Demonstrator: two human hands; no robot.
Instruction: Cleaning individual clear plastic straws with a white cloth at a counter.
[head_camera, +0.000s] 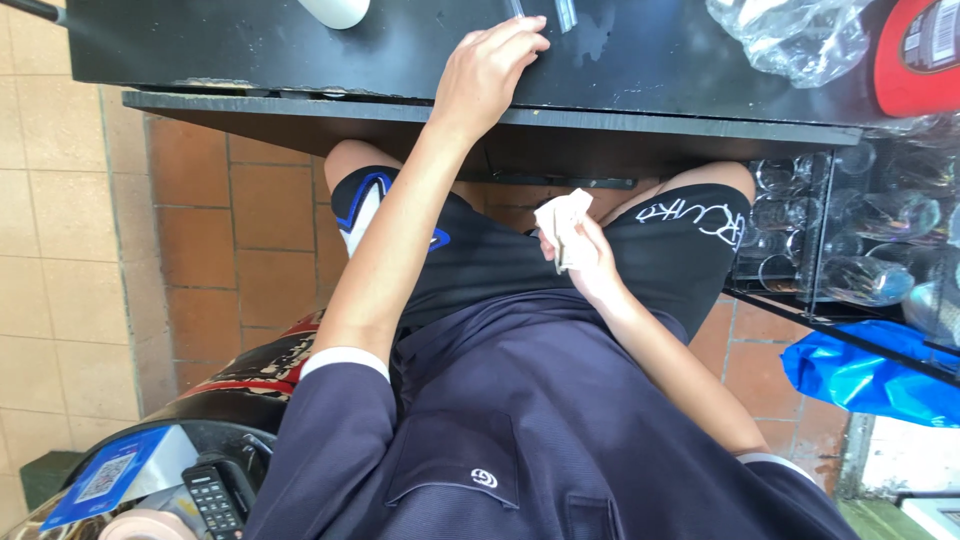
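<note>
A dark navy shirt (520, 440) fills the view nearest the camera, above black shorts (500, 260). Low in the lap, the right hand (585, 255) has its grip clenched around a crumpled white cloth (562, 222), which sticks up above the fingers, just under the edge of the tabletop (300, 50). The left hand (490, 70) reaches up onto the black tabletop, its grip released, fingertips resting on the surface beside a small clear piece (565, 14). Further along the tabletop lie crinkled clear plastic (790, 35) and a red roll of tape (915, 55). Under it on the right stands a rack of clear glasses (850, 230), with a blue plastic bag (860, 375) below. A calculator (212, 495) sits at the lower left.
</note>
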